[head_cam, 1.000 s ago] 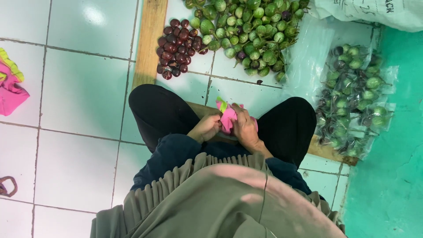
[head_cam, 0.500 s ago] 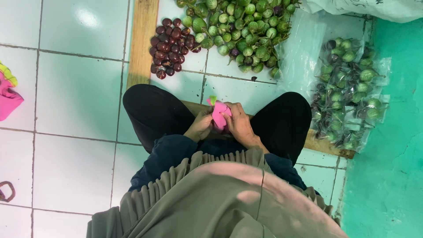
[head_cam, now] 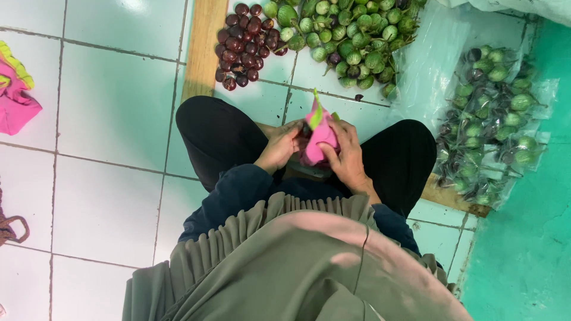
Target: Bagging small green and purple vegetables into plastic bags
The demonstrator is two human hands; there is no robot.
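The white tiled floor [head_cam: 113,107] carries everything, and the person's black-clad knees [head_cam: 217,134] sit at its middle. Beyond the knees lies a heap of small green round eggplants [head_cam: 351,32], with a smaller pile of dark purple ones [head_cam: 247,41] on its left, beside a wooden plank [head_cam: 205,47]. Right of the knees are clear plastic bags [head_cam: 491,125] filled with more green eggplants. Far left of the knees lies a pink and yellow cloth [head_cam: 18,98]. Between the knees, the pink dragon fruit [head_cam: 320,134] stands nearly upright, its green-tipped end pointing away from the body. The left hand [head_cam: 282,145] curls closed against its side; the right hand [head_cam: 348,157] wraps around its other side, gripping it.
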